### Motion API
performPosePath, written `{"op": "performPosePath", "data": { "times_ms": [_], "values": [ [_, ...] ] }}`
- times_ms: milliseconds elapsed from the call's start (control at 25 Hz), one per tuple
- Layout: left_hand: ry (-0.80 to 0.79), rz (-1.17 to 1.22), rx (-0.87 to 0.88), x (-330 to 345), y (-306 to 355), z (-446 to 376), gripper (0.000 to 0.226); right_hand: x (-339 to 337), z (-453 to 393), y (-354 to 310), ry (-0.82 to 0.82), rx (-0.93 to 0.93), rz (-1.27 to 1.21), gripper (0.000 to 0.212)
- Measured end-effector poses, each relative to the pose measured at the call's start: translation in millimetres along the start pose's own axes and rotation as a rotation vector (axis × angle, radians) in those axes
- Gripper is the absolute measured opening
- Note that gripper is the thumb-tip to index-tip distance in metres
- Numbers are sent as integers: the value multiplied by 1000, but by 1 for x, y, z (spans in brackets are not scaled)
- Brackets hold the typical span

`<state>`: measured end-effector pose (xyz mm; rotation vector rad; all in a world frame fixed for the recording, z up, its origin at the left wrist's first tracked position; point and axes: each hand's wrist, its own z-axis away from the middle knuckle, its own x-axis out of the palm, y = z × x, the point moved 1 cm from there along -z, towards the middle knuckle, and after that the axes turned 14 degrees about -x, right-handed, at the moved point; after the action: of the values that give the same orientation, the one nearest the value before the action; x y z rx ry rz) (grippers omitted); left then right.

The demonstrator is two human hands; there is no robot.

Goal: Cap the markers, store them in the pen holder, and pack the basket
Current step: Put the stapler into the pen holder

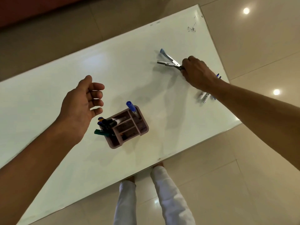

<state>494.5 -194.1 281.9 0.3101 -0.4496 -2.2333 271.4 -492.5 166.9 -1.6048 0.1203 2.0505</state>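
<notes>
A pink compartmented pen holder stands on the white table. A blue-capped marker sticks up from its far right slot, and several dark and green capped markers lean out of its left side. My left hand hovers open to the left of the holder, holding nothing. At the far right, my right hand grips the hinge end of an open metal stapler with a blue tip. Two white markers lie under my right forearm, partly hidden.
The table's right edge runs close behind my right hand. Black scribbles mark the far right corner of the table. My white-trousered legs stand on the glossy beige tiled floor below the near edge.
</notes>
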Motion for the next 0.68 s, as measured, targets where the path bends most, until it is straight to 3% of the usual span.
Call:
{"op": "performPosePath", "data": {
  "times_ms": [200, 360, 520, 600, 680],
  "values": [
    [-9, -91, 97, 7, 8, 8, 20, -46, 33, -38, 158, -203, -197, 24],
    [16, -160, 154, 13, 26, 16, 15, -89, 71, -84, 229, -501, -109, 25],
    [-203, -701, 177, 33, 21, 36, 34, -103, 83, -113, 287, -733, 159, 19],
    [-330, -796, 144, 44, 13, 46, 39, -105, 85, -122, 312, -727, 166, 19],
    [-406, -740, 99, 48, 9, 51, 40, -107, 87, -130, 307, -705, 113, 21]
  ]
}}
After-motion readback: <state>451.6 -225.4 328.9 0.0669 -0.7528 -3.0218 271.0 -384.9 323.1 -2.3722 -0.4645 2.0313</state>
